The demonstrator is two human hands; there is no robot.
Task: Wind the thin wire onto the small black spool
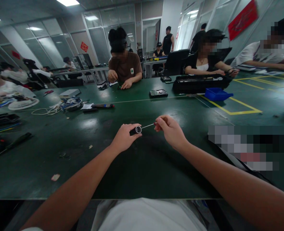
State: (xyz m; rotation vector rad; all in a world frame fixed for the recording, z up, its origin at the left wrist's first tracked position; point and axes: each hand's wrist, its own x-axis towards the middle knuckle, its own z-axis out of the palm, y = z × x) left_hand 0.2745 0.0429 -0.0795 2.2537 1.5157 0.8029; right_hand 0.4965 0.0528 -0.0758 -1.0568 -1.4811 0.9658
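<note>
Near the middle of the view, my left hand (125, 138) is closed around a small black cylinder (137, 129) with a silvery ring at its end, which faces me. My right hand (169, 131) pinches the red handle (155, 124) of a thin screwdriver to the right of it. The metal shaft (147, 125) points left toward the cylinder's ringed end. Whether the tip touches the cylinder cannot be made out. Both hands are just above the green table (156, 179).
A blue bin (217, 94) and a long black casing (201, 84) lie at the back right. Beyond my hands is an opened device (158, 93). Cables (71, 103) and tools lie at the left. A dark flat object (228, 154) is at the right. People sit across the table.
</note>
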